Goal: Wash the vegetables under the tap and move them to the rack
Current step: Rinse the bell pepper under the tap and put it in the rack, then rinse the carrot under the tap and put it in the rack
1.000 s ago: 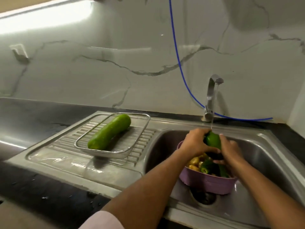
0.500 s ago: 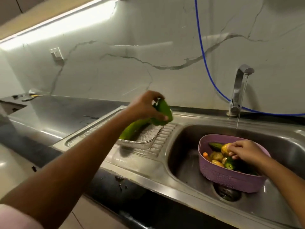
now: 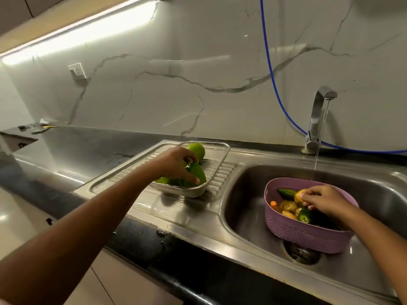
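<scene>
2 green vegetables lie in the rack (image 3: 217, 160) at 10 o'clock; left hand (image 3: 176, 165) clamped on 1. Several unwashed remain in the basket (image 3: 308, 235); right hand (image 3: 324, 199) pinches a yellow one.

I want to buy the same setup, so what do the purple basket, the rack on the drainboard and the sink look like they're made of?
The purple basket looks like moulded plastic: matte, uniform colour, woven-pattern perforated wall. The rack seems to be metal, probably stainless steel: shiny wire rim with fine mesh sides. The sink looks like brushed stainless steel, judging by its dull grey sheen and the pressed ribs on the drainboard.
</scene>
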The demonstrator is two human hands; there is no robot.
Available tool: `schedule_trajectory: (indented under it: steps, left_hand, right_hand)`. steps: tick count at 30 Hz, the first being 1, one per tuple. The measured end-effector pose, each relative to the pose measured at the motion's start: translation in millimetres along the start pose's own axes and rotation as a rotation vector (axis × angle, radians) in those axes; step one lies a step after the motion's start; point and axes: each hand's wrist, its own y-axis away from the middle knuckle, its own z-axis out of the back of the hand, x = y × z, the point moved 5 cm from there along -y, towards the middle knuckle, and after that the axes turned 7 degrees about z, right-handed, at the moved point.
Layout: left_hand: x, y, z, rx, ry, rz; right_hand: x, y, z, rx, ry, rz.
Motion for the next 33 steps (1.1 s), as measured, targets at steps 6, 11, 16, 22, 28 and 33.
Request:
schedule_trajectory:
  steps: [6,11,16,22,28,33]
  left_hand:
    - [1,-4,12,0.104,-0.102,-0.017]
    - [-13,-5,11,0.148,-0.182,-0.011]
    - [-54,-1,9,-0.081,-0.182,-0.021]
    - [-162,10,-20,-0.341,-0.145,-0.369]
    - [-223,-38,-138,-0.046,-0.213,-0.253]
    - [-206,-62,-187,0.067,-0.352,-0.119]
  right_hand:
    - [0,2,1,0.000,-0.009,-0.006]
    - [-1,7,7,-0.032,-0.034,-0.016]
    - [-1,8,13,-0.103,-0.038,-0.027]
    - [-2,6,22,-0.204,-0.007,-0.034]
    - [-11,4,27,-0.238,-0.032,-0.041]
    - [-13,0,23,-0.226,0.006,-0.039]
